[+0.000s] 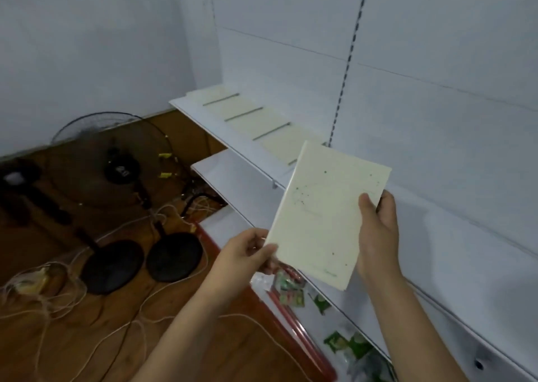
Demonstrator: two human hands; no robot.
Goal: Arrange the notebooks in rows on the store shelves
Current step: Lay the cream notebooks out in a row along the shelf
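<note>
Held notebook: a cream notebook (326,221) with faint green specks on its cover, raised in the air in front of the shelves, tilted, its long edge running up toward the upper shelf.
Left hand: the left hand (247,250) pinches the notebook's lower left corner, thumb on the cover, fingers beneath; grip clamped on the notebook.
Right hand: the right hand (378,230) grips the notebook's right edge, thumb on the cover, fingers behind; grip clamped on the notebook.
Shelved notebooks: a row of cream notebooks (250,119) lies flat on the upper shelf (201,119), side by side, running from its far left end toward the held notebook.
Lower shelf: a white lower shelf (233,177) projects below the upper one.
Bottom level: coloured packets (291,288), green and red, lie below the shelves, partly hidden.
Floor: on the brown floor (87,338) stand a black fan (110,160) and two round black bases (174,256), among loose white cords (58,294).
</note>
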